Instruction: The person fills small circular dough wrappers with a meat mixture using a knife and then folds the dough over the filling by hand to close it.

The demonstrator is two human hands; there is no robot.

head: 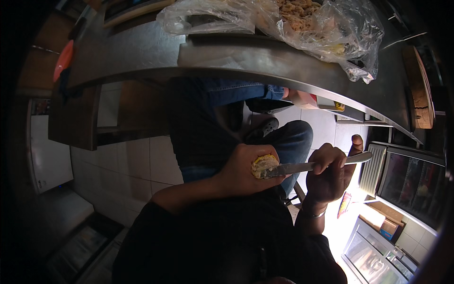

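Observation:
My left hand (241, 174) is curled around a small piece of food with a yellow rim (261, 164), perhaps a dumpling wrapper, topped with a pale, coarse filling. Its sides are hidden in my fist. In my right hand (328, 172) is a metal table knife (294, 167), gripped between thumb and fingers. The smeared end of its blade touches the filling, and its rounded handle end sticks out past the hand. Beyond both hands, a clear plastic bag (330, 35) lies open on the metal table, with a pinkish minced mixture (298, 16) in it.
The stainless steel table (142, 49) curves across in front of my knees. A thick wooden board (420, 88) stands at its right end, with an orange plastic dish (64, 60) at the left. Another person's jeans-clad leg (237, 90) shows under the table. A glass-fronted fridge (408, 188) is at right.

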